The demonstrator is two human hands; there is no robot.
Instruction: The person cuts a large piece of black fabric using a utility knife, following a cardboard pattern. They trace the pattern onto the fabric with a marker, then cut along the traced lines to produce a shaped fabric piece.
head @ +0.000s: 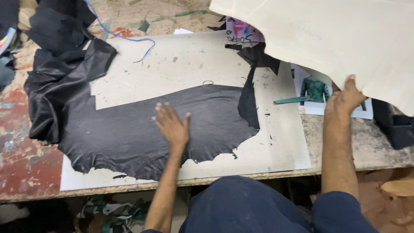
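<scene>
On the worktable (26, 168), a matte black hide (129, 129) lies ragged-edged.

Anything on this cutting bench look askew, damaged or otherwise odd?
Nothing looks spilled or broken. The black leather hide under the left hand has ragged edges, and a flap is folded up at its right end. The right hand lifts a cream sheet, which hangs over the table. Small offcuts litter the grey board.

Cream sheet (336, 39) hides right fingertips, overruns frame.
</scene>
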